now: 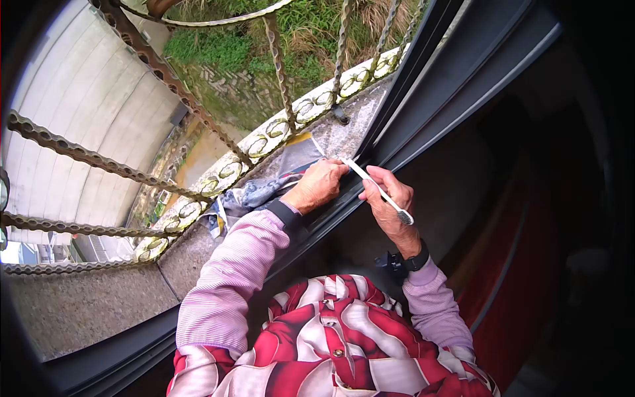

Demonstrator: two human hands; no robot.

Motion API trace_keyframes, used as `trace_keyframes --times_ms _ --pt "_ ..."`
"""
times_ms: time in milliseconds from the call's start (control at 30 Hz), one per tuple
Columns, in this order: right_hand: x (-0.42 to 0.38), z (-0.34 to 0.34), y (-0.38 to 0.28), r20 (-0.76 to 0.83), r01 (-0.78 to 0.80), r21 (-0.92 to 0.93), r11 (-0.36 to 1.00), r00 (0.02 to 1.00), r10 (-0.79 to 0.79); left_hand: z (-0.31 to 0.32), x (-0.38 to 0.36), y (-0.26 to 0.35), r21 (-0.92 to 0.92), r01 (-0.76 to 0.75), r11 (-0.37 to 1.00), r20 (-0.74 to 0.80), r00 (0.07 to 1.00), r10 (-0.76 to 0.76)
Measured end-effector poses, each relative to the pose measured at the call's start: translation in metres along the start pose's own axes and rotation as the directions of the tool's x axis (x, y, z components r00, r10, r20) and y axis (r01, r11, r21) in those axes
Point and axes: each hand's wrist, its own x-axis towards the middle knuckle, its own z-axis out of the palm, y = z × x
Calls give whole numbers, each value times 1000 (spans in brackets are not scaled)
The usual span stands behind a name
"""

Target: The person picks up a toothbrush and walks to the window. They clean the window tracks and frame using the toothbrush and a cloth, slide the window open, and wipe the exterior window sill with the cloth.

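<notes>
My right hand (391,202) grips a white toothbrush (372,179) slantwise. Its dark bristled head (405,217) points down toward my wrist, and the handle's end reaches the window frame. Over the window track, my left hand (319,186) is closed with its back toward me. A bunched blue and grey patterned cloth (259,192) runs along the sill up to this hand, and a bit of blue shows at its fingertips. My fingers hide most of what they pinch. A thin grey sheet with a yellow edge (301,149) lies just beyond the hand.
A dark window frame (456,86) with grooved tracks crosses diagonally. Outside it are a rough stone sill (92,298), a worn white railing base (228,171) and rusty twisted bars (178,86). Past the bars are a pale wall (86,99) and plants (225,49).
</notes>
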Motion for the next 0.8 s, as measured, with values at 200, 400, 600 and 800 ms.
trace_keyframes --times_ms 200,400,600,800 --pt "-1 1 7 148 -14 -133 991 988 34 23 -40 25 504 -69 861 -140 977 160" --pt "-8 0 16 191 83 -257 963 981 -34 -10 -69 16 304 -37 952 -180 979 96" --pt "-5 8 -6 127 89 -149 985 989 -70 -19 -85 3 296 33 955 -190 981 25" --pt "3 19 31 237 319 -451 834 943 -233 -3 -70 27 48 -167 985 -283 943 174"
